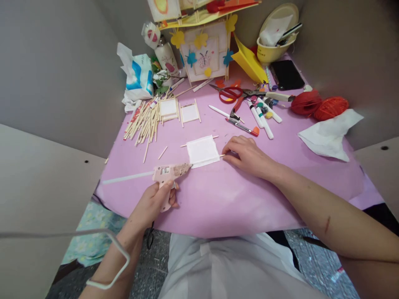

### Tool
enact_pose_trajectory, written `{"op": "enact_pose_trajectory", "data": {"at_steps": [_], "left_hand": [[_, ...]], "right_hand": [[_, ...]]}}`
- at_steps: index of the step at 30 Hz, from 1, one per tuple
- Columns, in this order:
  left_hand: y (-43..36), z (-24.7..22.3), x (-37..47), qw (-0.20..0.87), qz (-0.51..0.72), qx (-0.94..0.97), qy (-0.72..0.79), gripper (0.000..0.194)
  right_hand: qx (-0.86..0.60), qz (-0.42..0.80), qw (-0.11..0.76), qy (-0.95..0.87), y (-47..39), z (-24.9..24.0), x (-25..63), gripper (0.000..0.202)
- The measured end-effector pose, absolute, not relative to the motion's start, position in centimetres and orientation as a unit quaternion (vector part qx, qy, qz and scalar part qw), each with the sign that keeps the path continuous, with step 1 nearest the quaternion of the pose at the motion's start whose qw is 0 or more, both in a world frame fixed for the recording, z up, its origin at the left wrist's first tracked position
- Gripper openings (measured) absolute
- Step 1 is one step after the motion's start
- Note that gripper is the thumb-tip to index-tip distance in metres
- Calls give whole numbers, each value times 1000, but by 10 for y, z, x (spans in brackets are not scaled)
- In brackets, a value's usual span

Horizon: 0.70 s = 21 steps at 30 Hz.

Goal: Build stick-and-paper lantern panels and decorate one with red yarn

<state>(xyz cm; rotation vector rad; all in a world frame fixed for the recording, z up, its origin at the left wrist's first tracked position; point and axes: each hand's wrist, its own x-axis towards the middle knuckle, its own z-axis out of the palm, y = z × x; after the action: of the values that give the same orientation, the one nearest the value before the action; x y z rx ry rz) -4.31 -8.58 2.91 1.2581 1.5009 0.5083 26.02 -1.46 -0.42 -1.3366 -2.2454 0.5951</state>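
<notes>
A pale pink glue gun (164,174) with a long translucent glue stick is gripped by my left hand (160,197). Its nozzle touches or nearly touches the lower left corner of a white paper panel (203,152). Thin wooden sticks poke out past the panel's sides. My right hand (243,153) pinches the end of the stick (222,155) at the panel's lower right. Behind the panel lie two small stick frames with white paper, one (168,108) beside the other (189,113).
Loose sticks (145,122) are heaped at the left, near a tissue pack (140,77). A decorated paper house (204,54) stands at the back. Red-handled scissors (230,94), markers (264,124), a phone (286,74), red yarn (330,108) and a crumpled tissue (330,135) lie rightward.
</notes>
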Motion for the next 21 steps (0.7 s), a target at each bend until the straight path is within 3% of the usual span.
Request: {"op": "enact_pose_trajectory", "data": {"at_steps": [10, 21], "left_hand": [[-88, 33, -41, 433, 148, 584, 671, 49], [-92, 31, -44, 455, 177, 564, 666, 46]], "right_hand": [[-487, 215, 229, -815, -15, -3, 260, 8], [-491, 211, 223, -816, -15, -3, 259, 8]]}}
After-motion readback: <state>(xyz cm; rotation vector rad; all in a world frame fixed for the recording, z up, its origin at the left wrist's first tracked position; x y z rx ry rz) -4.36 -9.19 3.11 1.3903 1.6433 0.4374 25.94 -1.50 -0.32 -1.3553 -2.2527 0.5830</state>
